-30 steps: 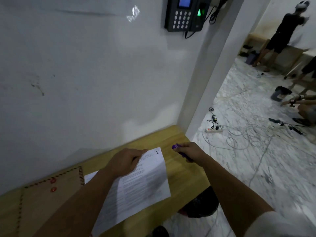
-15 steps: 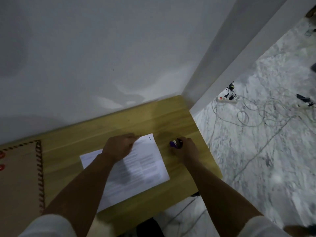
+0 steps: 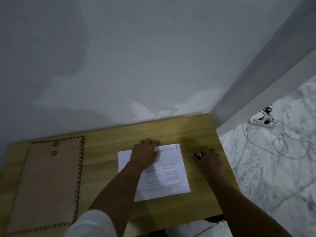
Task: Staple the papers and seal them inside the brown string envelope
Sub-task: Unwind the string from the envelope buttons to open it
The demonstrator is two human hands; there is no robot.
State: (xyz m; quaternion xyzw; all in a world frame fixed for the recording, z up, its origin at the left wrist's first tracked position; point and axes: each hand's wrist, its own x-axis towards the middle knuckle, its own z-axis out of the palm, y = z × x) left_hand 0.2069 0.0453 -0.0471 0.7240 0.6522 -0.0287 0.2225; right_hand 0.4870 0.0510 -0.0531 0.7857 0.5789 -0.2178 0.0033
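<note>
Wooden desk [image 3: 109, 168] against white wall. Your left hand [image 3: 145, 154] presses flat on the papers [image 3: 169, 175]; right hand [image 3: 209, 159] grips the purple stapler [image 3: 198, 156] just right of them. Envelope [image 3: 47, 182] lies far left, long axis near-to-far, nearer your left hand.

A wooden table [image 3: 119, 132] with a light yellowish grain is set against a plain white wall [image 3: 136, 57]. The table's right end is met by a white wall corner [image 3: 256, 86]. To the right, a white marble floor [image 3: 273, 177] with grey veining is seen. A white power strip [image 3: 261, 122], with a small red light lit, is laid on the floor near the corner. Thin grey cables [image 3: 280, 142] are looped loosely over the floor beside it.
</note>
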